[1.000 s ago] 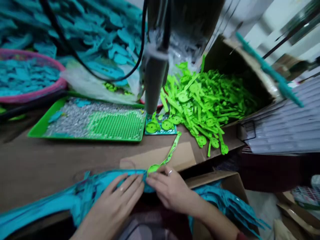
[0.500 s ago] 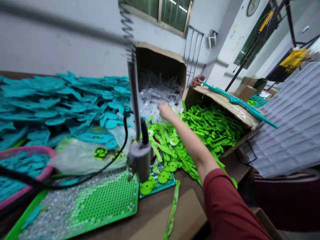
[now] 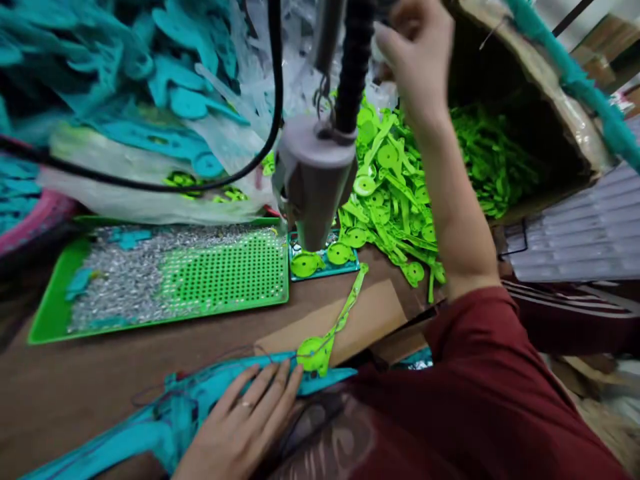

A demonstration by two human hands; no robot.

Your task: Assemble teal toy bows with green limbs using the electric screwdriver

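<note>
Down at the tabletop's (image 3: 75, 400) near edge, the long teal plastic part (image 3: 150, 433) is partly covered by the left hand (image 3: 245, 423), laid flat, fingertips against the round-ended lime-green plastic strip (image 3: 320, 350); up by the open brown cardboard box (image 3: 505, 73), the right hand (image 3: 423, 60) is seen blurred, its grip impossible to tell.

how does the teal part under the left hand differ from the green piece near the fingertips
Size: the teal part is larger; the green piece is slimmer. Pose: the teal part stretches leftward, while the green piece slants away over the cardboard. Both are elongated.
</note>
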